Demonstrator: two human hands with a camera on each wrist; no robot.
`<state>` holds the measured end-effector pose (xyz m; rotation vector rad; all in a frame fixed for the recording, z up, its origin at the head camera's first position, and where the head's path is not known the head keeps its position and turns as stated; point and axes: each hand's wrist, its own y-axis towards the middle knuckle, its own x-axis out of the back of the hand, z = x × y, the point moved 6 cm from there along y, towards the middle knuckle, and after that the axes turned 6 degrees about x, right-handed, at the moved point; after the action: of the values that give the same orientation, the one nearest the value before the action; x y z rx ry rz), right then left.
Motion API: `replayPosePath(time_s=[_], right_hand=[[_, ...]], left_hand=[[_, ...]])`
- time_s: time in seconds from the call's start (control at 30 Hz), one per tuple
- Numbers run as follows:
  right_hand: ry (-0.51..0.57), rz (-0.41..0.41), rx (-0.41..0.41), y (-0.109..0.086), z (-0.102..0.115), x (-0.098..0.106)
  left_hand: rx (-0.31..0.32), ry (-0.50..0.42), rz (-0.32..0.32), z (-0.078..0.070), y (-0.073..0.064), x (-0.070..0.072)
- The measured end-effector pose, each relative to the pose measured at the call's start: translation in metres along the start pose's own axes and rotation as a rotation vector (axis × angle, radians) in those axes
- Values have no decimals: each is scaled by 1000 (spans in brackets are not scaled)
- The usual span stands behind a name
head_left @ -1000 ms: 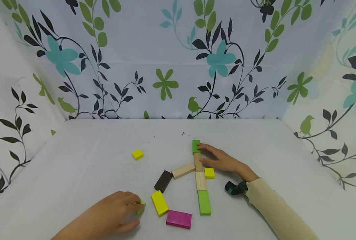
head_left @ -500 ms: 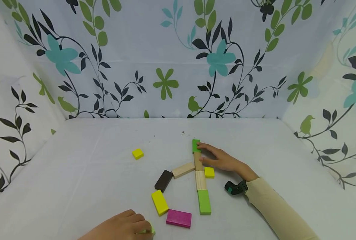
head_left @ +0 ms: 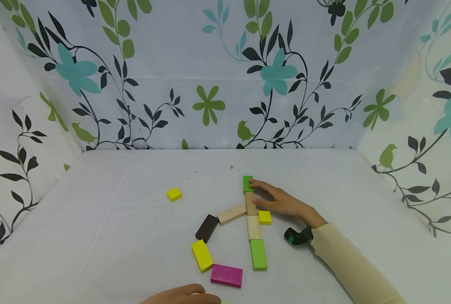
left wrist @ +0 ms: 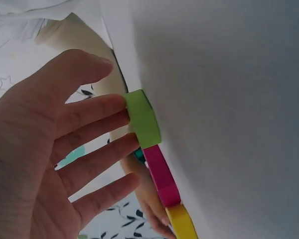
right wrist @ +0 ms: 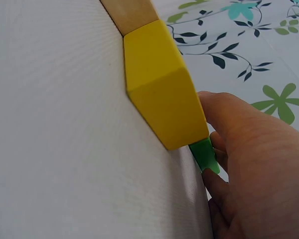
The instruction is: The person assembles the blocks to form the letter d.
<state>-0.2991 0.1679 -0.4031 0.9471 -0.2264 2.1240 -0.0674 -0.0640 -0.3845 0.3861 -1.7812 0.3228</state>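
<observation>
1. Dark green block (head_left: 248, 184): small, flat on the table, at the far end of the block column, touched by the right hand's fingertips.
2. Light green block (left wrist: 143, 118): small, at the table's near edge, against the left hand's fingertips.
</observation>
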Motion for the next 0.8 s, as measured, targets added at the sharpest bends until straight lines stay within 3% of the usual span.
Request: replayPosePath(time_s=[0.2, 0.33, 0.57, 0.7, 0.8], right_hand=[[-2, 1, -1, 0, -1, 0], [-7, -1, 6, 0, 1, 0], [2, -4, 21, 0, 5, 0], [9, -4, 19, 1, 5, 0], [3, -4, 14, 1, 4, 0]], left_hand=[[-131, 243, 43, -14, 16, 2], [-149, 254, 45, -18, 24, 5], [-251, 344, 0, -22, 39, 12], [-266, 303, -32, -24, 45, 16], [-265, 339, -58, -25, 49, 18]])
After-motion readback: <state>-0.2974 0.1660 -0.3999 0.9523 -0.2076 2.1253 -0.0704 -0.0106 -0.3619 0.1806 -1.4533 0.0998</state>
